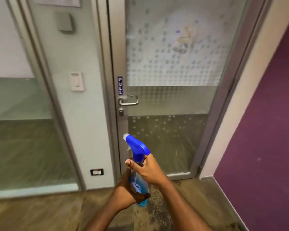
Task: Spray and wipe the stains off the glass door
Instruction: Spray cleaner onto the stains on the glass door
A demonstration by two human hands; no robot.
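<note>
A glass door in a metal frame stands ahead, its upper pane frosted with a dot pattern. Yellowish and purple stains smear the upper pane. I hold a spray bottle with a blue trigger head and blue liquid in front of the door's lower part. My right hand grips the bottle's neck just under the head. My left hand wraps the bottle's body from the left. The nozzle points up and left. No cloth is in view.
A lever handle with a blue PULL label above it sits on the door's left stile. A light switch and a floor-level socket are on the wall left of the door. A purple wall runs along the right.
</note>
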